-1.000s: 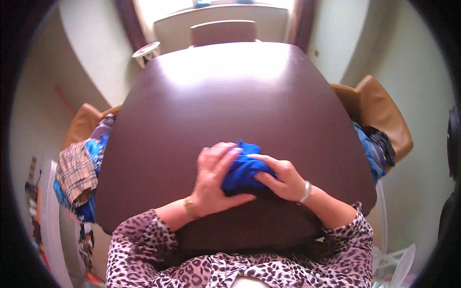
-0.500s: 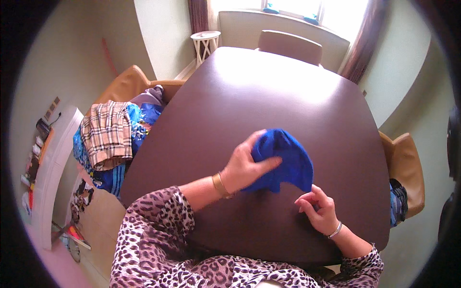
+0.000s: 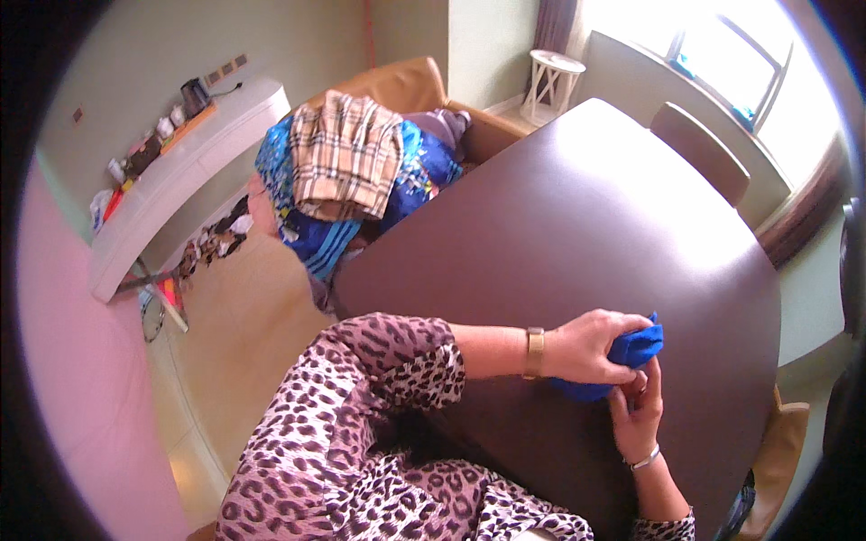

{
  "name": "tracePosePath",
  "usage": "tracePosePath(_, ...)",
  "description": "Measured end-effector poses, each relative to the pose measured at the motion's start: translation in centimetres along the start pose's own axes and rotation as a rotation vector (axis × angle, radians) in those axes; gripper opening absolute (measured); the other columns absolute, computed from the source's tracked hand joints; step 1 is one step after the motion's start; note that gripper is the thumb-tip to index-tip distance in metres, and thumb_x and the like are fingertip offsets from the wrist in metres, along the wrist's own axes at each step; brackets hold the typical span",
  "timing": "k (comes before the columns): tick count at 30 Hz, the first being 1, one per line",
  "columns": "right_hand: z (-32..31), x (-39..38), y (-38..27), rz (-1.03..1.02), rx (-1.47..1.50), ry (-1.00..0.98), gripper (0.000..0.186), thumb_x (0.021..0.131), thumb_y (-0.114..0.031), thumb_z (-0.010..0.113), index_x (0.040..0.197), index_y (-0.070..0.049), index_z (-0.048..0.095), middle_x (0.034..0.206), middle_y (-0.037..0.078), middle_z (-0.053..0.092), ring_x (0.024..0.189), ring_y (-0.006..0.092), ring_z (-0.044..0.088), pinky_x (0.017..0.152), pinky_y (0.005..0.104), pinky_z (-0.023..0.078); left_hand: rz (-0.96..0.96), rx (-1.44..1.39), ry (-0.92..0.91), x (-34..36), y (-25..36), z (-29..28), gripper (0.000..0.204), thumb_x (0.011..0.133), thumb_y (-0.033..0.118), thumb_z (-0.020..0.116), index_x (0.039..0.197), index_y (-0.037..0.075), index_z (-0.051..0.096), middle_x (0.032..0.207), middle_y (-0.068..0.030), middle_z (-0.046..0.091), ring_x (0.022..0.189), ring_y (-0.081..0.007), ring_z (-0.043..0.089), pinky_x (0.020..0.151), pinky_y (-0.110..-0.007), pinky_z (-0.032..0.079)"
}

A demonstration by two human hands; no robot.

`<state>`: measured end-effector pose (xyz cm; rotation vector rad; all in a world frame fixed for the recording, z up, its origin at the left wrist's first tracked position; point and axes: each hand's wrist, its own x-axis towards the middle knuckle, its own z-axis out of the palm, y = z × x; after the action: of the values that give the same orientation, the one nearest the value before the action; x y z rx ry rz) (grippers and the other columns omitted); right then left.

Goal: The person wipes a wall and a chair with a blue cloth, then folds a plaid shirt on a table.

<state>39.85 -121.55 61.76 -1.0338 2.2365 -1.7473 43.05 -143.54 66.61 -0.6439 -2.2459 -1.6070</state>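
A soft blue cloth garment [image 3: 639, 344], bunched up, is gathered between both my hands above the dark table; I cannot make out its kind. My left hand [image 3: 591, 345] wraps over it from the left, fingers bent round its top and a part of it showing below the palm. From below, my right hand [image 3: 639, 415] meets it with curled fingers pressed against the cloth, close under the left fingertips. Much of the garment is hidden by the hands.
The dark brown table [image 3: 541, 243] spreads ahead. Left of it, a tan chair [image 3: 397, 83] bears heaped clothes, with a checked beige garment [image 3: 347, 158] on top. Another tan chair [image 3: 783, 451] stands at the right, a white stool [image 3: 550, 81] at the back, and a curved white shelf [image 3: 194, 176] far left.
The view has swung left. The blue garment, spread out earlier, is now bunched up small. My right hand, apart or barely touching at its lower edge before, has come up against it under the left.
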Motion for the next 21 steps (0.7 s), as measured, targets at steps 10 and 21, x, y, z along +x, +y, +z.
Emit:
tracePosePath(10,3.3,3.7,-6.4,-0.407,-0.282,-0.350,0.017,0.076,0.007,0.056,0.089,-0.001,0.064,0.079,0.013,0.054,0.068,0.0278,0.057,0.061,0.0369,0.047,-0.399,0.070,0.201,-13.5,9.2,-8.0,0.023,0.088,0.007,0.062,0.110,-0.001,0.065,0.100,-0.0045,0.065,0.091,-0.0129,0.060,0.086,-0.030,0.049)
tracePosePath(21,18.0,1.9,-11.5,-0.906,0.019,-0.695,0.013,0.079,-0.002,0.062,0.092,-0.005,0.065,0.087,0.012,0.058,0.083,0.0309,0.061,0.072,0.0404,0.053,-0.658,-0.126,1.227,-32.4,24.1,-4.2,0.024,0.089,0.007,0.055,0.112,0.000,0.058,0.103,-0.0053,0.066,0.090,-0.0123,0.063,0.086,-0.027,0.052)
